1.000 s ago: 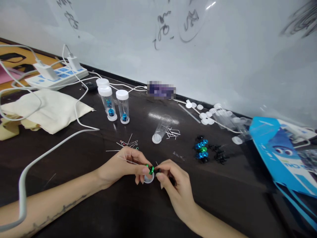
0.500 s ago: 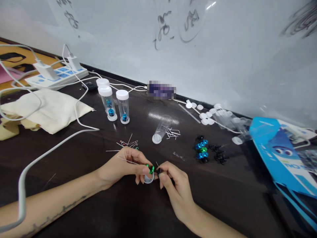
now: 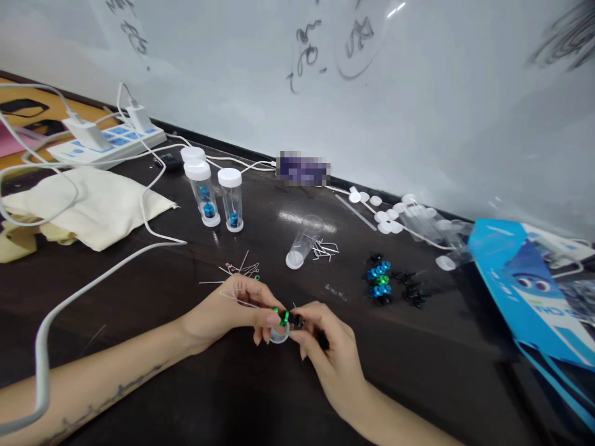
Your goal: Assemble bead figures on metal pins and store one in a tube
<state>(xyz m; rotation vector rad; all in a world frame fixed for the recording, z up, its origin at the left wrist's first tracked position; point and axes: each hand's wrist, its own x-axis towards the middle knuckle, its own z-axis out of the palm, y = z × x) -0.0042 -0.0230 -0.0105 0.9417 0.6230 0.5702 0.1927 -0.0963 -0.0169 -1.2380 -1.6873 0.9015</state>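
My left hand (image 3: 253,310) is closed, thumb and fingers pinching a small shiny green ring-shaped piece (image 3: 284,317). A thin bent wire (image 3: 237,300) runs out across that hand. My right hand (image 3: 325,341) is closed on a small black piece (image 3: 296,320), which meets the green one at its right side. Whether the two are joined I cannot tell. Just beneath the fingers shows the round rim of a clear cup or tube (image 3: 279,336), partly hidden. Beyond my left hand lie several thin wire pins (image 3: 242,270) with small coloured bits.
Clear tubes with white caps (image 3: 231,201) stand at back left. Another tube (image 3: 297,253) lies beside bent metal pins (image 3: 324,249). Blue and green rings (image 3: 380,280) and black pieces (image 3: 413,291) sit to the right, before a blue bag (image 3: 534,285). A white cable (image 3: 93,291) crosses the left.
My right thumb and fingers have shifted slightly around the black piece, so more of it shows next to the green piece. My left hand has hardly moved.
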